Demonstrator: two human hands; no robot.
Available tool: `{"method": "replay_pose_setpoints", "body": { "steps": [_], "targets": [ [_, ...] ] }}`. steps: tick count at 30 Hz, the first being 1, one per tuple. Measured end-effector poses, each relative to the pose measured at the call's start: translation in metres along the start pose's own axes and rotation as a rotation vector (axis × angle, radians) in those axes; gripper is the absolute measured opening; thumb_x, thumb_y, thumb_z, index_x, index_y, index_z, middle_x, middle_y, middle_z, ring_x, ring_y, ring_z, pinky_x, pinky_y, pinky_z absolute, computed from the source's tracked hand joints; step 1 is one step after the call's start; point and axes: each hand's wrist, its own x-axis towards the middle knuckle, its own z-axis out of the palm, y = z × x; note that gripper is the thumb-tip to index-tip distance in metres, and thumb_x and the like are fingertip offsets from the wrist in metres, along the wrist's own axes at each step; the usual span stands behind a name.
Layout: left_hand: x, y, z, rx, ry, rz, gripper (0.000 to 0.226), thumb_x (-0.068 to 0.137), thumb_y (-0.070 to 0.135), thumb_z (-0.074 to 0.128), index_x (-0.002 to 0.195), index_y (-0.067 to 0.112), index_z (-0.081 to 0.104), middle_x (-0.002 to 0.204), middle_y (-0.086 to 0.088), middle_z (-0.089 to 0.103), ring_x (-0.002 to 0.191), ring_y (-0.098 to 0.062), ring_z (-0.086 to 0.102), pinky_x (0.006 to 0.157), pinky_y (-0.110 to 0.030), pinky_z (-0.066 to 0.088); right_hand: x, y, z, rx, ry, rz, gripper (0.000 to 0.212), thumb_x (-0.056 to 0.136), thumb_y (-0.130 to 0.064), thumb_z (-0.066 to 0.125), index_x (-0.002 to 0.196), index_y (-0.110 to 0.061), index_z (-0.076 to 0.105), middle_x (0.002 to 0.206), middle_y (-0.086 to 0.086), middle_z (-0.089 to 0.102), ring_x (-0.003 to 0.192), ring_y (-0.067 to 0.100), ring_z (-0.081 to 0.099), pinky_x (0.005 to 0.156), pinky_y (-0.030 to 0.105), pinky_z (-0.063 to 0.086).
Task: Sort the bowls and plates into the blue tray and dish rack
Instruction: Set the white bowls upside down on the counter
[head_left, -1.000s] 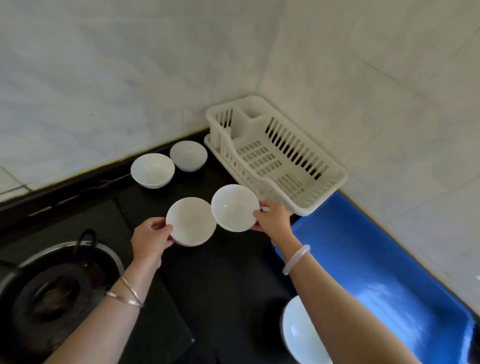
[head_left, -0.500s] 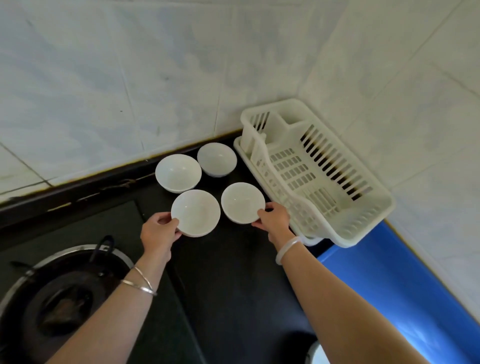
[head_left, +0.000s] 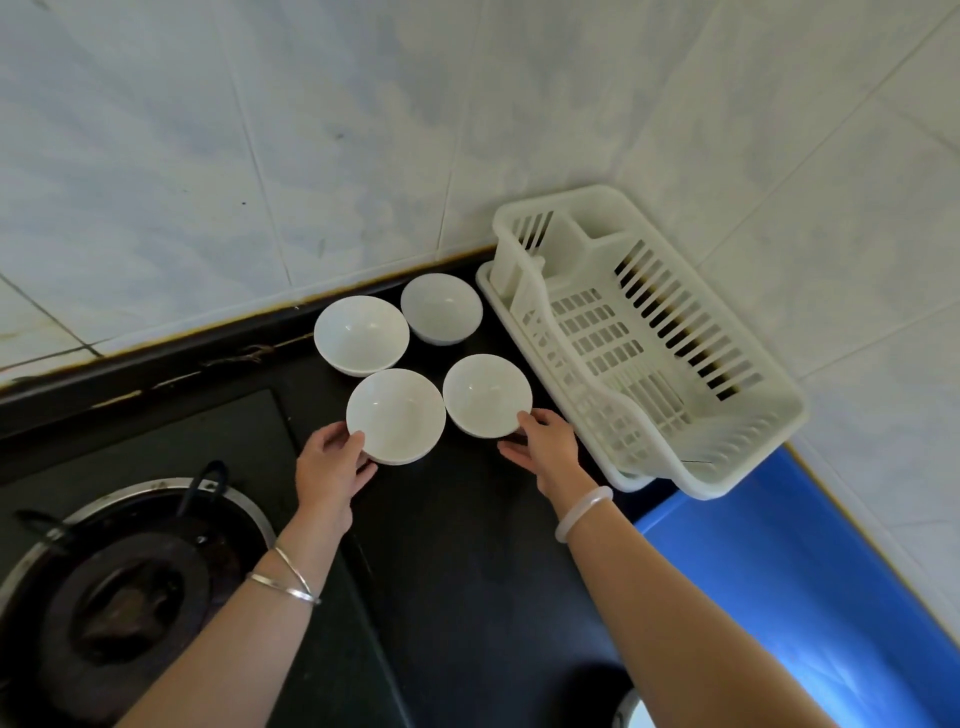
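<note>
Four white bowls sit in a square on the black counter, left of the empty white dish rack. My left hand grips the near rim of the front-left bowl, thumb on top. My right hand holds the near edge of the front-right bowl. Both of these bowls rest on the counter. Behind them stand the back-left bowl and the back-right bowl, untouched. The blue tray lies at the right, in front of the rack, with nothing visible in it.
A gas burner with a black pan support fills the lower left. The tiled wall runs close behind the bowls and the rack. A sliver of a white dish shows at the bottom edge beside my right forearm.
Both hands have carried their bowls forward and down from mid-air onto the counter, just in front of the two back bowls. The view has shifted left, away from the blue tray.
</note>
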Motion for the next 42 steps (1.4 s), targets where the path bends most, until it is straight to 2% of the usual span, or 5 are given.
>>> {"method": "replay_pose_setpoints", "body": {
  "steps": [6,24,29,34,42],
  "targets": [
    [-0.012,-0.007,0.004,-0.164,-0.018,-0.137,0.039,0.09,0.012,0.056,0.128,0.014,0.049,0.124,-0.011,0.056,0.085,-0.023,0.066,0.075,-0.032,0.055,-0.004,0.008,0.005,0.281,-0.039,0.043,0.038,0.093,-0.01,0.056,0.131,-0.006,0.05,0.104,0.013,0.06,0.082,0.026,0.067,0.061,0.028,0.06],
    [-0.012,-0.009,0.011,-0.189,0.078,-0.111,0.033,0.089,0.01,0.058,0.121,0.016,0.055,0.13,-0.011,0.054,0.102,-0.027,0.062,0.08,-0.038,0.058,0.002,-0.009,0.023,0.235,-0.031,0.038,0.041,0.094,-0.013,0.054,0.134,-0.008,0.047,0.122,0.019,0.06,0.079,0.024,0.068,0.059,0.027,0.058],
    [-0.02,-0.011,0.012,-0.199,0.057,-0.079,0.037,0.091,0.01,0.054,0.128,0.016,0.053,0.133,-0.008,0.052,0.107,-0.026,0.061,0.082,-0.033,0.056,-0.006,-0.01,0.018,0.121,-0.094,0.058,0.047,0.097,-0.028,0.049,0.141,-0.015,0.039,0.126,0.013,0.06,0.093,0.027,0.066,0.073,0.033,0.056],
    [-0.039,-0.023,0.01,-0.043,-0.012,0.035,0.044,0.094,0.016,0.05,0.137,0.016,0.043,0.134,-0.007,0.052,0.115,-0.019,0.055,0.102,-0.037,0.045,-0.024,-0.005,0.0,-0.062,-0.126,-0.041,0.047,0.098,-0.032,0.045,0.142,-0.016,0.038,0.133,0.009,0.056,0.101,0.024,0.063,0.084,0.035,0.054],
    [-0.101,-0.074,0.007,0.383,-0.273,0.186,0.038,0.095,0.016,0.048,0.132,0.009,0.05,0.13,-0.009,0.056,0.11,-0.019,0.058,0.091,-0.028,0.048,-0.088,0.029,-0.084,-0.41,-0.037,-0.28,0.03,0.098,-0.032,0.043,0.121,-0.021,0.058,0.104,-0.002,0.065,0.087,0.013,0.064,0.076,0.028,0.053]
  ]
}}
